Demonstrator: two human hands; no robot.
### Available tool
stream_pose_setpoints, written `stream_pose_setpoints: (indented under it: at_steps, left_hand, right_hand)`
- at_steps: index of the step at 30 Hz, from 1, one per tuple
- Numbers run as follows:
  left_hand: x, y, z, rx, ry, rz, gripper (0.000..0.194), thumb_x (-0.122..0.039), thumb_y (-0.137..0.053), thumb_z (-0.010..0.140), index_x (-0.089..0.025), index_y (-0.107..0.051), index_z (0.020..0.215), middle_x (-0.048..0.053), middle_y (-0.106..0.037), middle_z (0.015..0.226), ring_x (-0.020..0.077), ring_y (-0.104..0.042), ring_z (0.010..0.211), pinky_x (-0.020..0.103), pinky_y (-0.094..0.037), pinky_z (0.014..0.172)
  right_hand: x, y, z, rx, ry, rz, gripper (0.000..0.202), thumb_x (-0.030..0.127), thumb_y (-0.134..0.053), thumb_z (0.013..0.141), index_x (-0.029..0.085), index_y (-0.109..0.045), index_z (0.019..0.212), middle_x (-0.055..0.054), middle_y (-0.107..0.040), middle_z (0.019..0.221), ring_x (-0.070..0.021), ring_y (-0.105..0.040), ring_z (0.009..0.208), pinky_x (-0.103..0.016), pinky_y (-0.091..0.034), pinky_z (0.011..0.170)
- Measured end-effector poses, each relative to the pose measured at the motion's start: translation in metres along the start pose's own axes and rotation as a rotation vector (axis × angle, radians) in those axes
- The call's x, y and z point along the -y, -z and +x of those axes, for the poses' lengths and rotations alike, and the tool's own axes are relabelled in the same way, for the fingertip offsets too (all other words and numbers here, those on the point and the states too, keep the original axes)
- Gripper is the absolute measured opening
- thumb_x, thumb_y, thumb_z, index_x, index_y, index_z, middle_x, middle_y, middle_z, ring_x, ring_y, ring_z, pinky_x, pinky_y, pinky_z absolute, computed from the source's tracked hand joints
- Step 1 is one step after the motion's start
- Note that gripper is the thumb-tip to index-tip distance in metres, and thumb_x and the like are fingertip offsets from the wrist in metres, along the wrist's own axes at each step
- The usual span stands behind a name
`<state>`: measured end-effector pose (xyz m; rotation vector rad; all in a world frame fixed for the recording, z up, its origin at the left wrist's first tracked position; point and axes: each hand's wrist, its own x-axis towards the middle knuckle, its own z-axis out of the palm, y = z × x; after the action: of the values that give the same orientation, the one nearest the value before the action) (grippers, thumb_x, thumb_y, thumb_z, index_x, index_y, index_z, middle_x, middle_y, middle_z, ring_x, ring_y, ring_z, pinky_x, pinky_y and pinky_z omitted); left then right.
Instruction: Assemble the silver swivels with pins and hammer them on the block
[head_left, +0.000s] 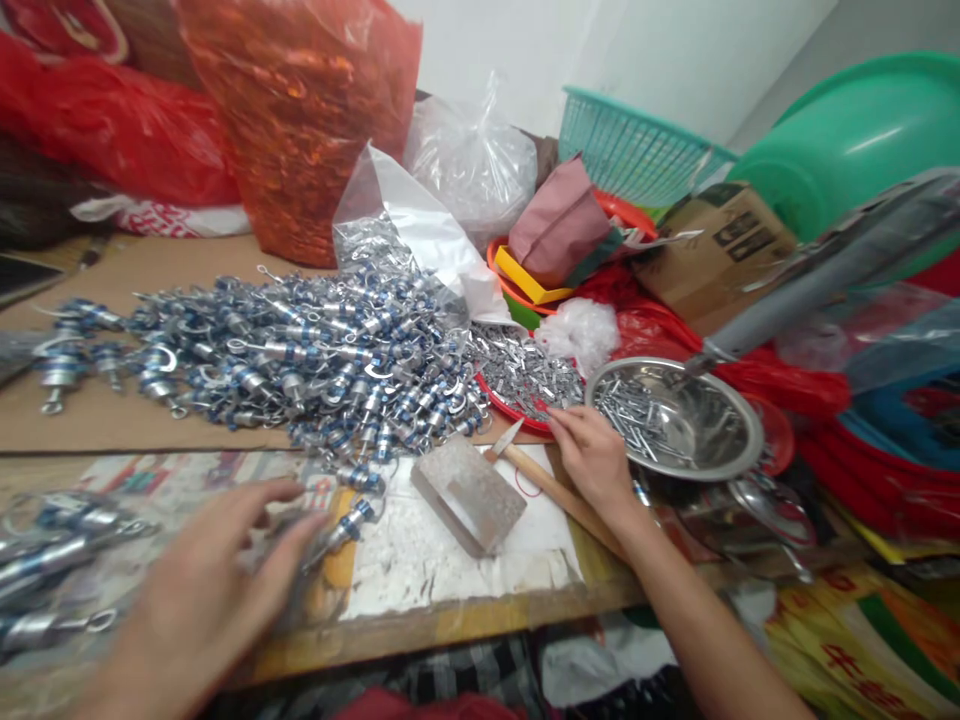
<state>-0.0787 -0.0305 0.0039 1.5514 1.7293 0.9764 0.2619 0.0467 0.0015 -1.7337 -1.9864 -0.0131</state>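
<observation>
Seemingly for easy reach, blue-ringed fittings [351,522] are placed left of the metal block [469,495], by the open left hand [202,585], and metal pieces [525,372] beyond it, where the right hand [600,462] is pinched, contents unclear.

Blue-and-silver metal fittings [330,350] heaped beside a red tray [525,416].

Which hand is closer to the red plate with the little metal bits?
The right hand is, right at the rim of the red plate. The left hand is farther left, over the bench.
</observation>
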Motion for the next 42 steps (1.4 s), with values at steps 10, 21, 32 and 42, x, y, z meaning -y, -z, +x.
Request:
stream_pose_setpoints:
  at_steps: [10,21,32,42]
  left_hand:
    - [-0.036,-0.032,0.020,0.272,0.118,-0.241,0.048,-0.037,-0.069,0.062,-0.024,-0.046,0.102,-0.004,-0.057,0.065,0.0155,-0.054,0.050,0.025,-0.041,0.047]
    - [-0.061,-0.068,0.017,0.351,0.285,-0.713,0.033,-0.030,-0.069,0.066,-0.019,-0.064,0.096,0.002,-0.072,0.071,0.0173,-0.065,0.066,0.028,-0.050,0.069]
    - [-0.060,-0.073,0.003,0.097,-0.040,-0.374,0.020,-0.027,-0.072,0.061,-0.028,-0.073,0.081,0.001,-0.074,0.087,0.0240,-0.065,0.084,0.034,-0.049,0.080]
    - [-0.065,-0.069,-0.008,0.123,-0.201,-0.455,0.016,-0.021,-0.065,0.070,-0.030,-0.073,0.080,0.001,-0.065,0.090,0.0198,-0.059,0.090,0.025,-0.047,0.076]
  right_hand:
    - [-0.015,-0.039,0.066,0.141,-0.119,-0.004,0.015,0.027,-0.058,0.077,0.020,-0.071,0.081,-0.005,-0.068,0.084,-0.0189,-0.060,0.083,-0.028,-0.042,0.076]
    - [0.041,-0.001,0.032,-0.002,-0.101,0.275,0.014,0.024,-0.054,0.079,0.019,-0.067,0.080,-0.002,-0.069,0.079,-0.0147,-0.063,0.073,-0.025,-0.048,0.069]
    - [0.115,0.017,-0.031,0.044,0.004,0.870,0.013,0.008,-0.062,0.067,0.019,-0.069,0.068,-0.001,-0.069,0.066,-0.0135,-0.063,0.062,-0.024,-0.051,0.061]
    - [0.114,0.026,-0.050,-0.001,0.102,0.951,0.016,0.006,-0.062,0.071,0.020,-0.067,0.078,0.000,-0.069,0.073,-0.0132,-0.064,0.068,-0.024,-0.051,0.065]
